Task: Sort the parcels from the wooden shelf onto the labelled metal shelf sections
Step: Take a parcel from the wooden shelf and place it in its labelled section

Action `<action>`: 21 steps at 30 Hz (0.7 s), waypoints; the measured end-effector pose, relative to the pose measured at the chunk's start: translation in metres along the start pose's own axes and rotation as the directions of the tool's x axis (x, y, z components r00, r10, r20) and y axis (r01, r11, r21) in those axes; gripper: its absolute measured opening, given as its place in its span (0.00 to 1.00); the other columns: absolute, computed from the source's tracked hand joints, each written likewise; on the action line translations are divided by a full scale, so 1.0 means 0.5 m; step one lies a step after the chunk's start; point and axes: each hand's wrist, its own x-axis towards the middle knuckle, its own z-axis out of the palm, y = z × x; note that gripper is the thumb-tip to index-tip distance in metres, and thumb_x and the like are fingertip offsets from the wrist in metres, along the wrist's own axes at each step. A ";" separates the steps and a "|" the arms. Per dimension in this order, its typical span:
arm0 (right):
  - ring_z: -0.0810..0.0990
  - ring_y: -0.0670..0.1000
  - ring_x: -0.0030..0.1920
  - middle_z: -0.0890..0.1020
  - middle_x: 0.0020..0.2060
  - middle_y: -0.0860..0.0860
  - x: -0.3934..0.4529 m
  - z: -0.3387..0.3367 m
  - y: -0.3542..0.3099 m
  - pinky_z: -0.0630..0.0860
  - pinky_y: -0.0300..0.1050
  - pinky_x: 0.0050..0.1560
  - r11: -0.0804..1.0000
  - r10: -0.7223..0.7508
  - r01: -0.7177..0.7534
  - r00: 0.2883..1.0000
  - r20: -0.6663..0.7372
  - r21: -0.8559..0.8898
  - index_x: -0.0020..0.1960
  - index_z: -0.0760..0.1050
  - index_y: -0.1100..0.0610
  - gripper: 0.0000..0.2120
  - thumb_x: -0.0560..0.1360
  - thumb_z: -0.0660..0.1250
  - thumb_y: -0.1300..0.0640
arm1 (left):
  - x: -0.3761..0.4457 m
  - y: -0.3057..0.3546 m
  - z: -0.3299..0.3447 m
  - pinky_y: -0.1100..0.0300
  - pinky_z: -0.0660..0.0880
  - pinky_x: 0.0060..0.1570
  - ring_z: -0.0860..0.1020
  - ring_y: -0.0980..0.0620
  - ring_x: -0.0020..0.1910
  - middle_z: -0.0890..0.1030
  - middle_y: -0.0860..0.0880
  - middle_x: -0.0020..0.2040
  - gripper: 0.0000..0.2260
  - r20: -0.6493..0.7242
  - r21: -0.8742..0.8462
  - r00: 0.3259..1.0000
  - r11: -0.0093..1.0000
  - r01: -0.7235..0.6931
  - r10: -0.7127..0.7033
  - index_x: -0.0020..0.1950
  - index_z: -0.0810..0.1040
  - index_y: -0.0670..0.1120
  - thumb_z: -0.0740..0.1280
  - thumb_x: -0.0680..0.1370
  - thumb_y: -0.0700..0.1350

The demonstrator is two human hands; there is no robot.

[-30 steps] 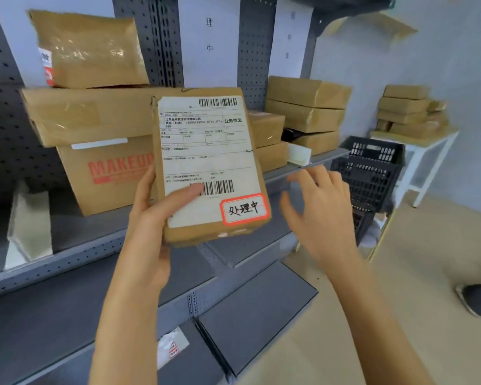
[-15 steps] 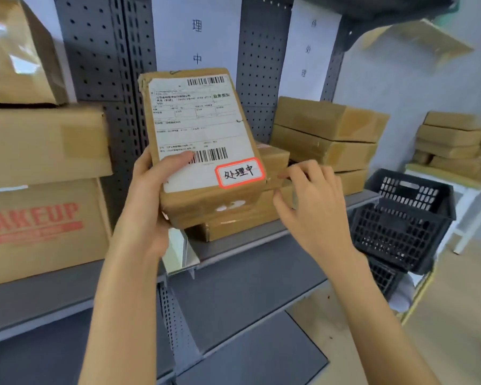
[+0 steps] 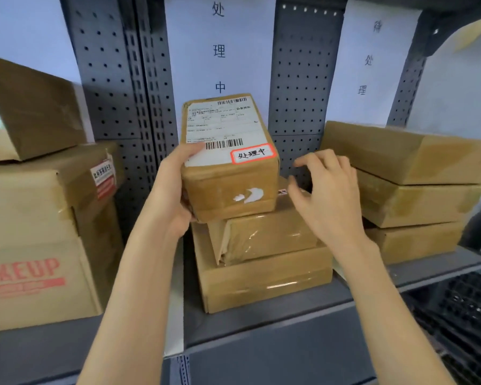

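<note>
My left hand (image 3: 172, 187) grips a brown parcel (image 3: 229, 187) by its left side. The parcel bears a white shipping label and a red-edged sticker reading 处理中. It rests on or just above a stack of two taped parcels (image 3: 264, 262) on the grey metal shelf (image 3: 289, 326). Behind the stack hangs a paper sign (image 3: 219, 48) with the same three characters. My right hand (image 3: 325, 198) hovers just right of the held parcel, fingers spread and curled, holding nothing.
A MAKEUP carton (image 3: 36, 262) with more parcels on top fills the left section. Three stacked parcels (image 3: 411, 190) stand in the right section under a second sign (image 3: 368, 59). A white divider (image 3: 175, 315) separates the sections. A black crate (image 3: 467, 309) sits lower right.
The parcel has moved forward and down from in front of me onto the middle stack. My right hand came off its corner and now hovers beside it. The view has closed in on the shelf.
</note>
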 end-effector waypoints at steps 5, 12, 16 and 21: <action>0.74 0.60 0.54 0.78 0.52 0.57 0.059 0.038 0.037 0.69 0.54 0.53 0.995 -0.033 0.033 0.999 0.007 0.091 0.56 0.78 0.59 0.12 0.74 0.69 0.57 | 0.040 0.007 0.049 0.45 0.77 0.50 0.82 0.48 0.44 0.85 0.51 0.39 0.06 -0.090 0.046 0.996 0.999 0.006 -0.002 0.46 0.79 0.54 0.66 0.75 0.54; 0.73 0.59 0.56 0.77 0.54 0.56 0.099 0.072 0.081 0.68 0.52 0.55 0.984 -0.058 0.051 0.998 0.037 0.173 0.57 0.77 0.57 0.12 0.75 0.68 0.54 | 0.071 0.002 0.092 0.49 0.78 0.45 0.82 0.48 0.44 0.86 0.50 0.42 0.08 -0.157 0.131 0.987 0.990 0.046 -0.025 0.48 0.79 0.52 0.65 0.76 0.54; 0.72 0.59 0.59 0.76 0.56 0.56 0.104 0.086 0.101 0.68 0.53 0.57 0.982 -0.029 0.014 0.996 0.080 0.188 0.59 0.76 0.57 0.13 0.76 0.67 0.53 | 0.082 0.004 0.110 0.47 0.76 0.52 0.80 0.45 0.50 0.83 0.46 0.50 0.12 -0.172 0.222 0.985 0.973 0.068 -0.029 0.54 0.79 0.51 0.64 0.76 0.56; 0.73 0.60 0.56 0.77 0.54 0.57 0.095 0.098 0.117 0.70 0.54 0.53 0.980 -0.037 0.022 0.997 0.071 0.198 0.56 0.77 0.58 0.11 0.75 0.66 0.57 | 0.084 -0.010 0.139 0.53 0.77 0.44 0.78 0.49 0.43 0.79 0.47 0.42 0.10 -0.199 0.217 0.980 0.974 0.068 -0.024 0.48 0.77 0.48 0.63 0.78 0.54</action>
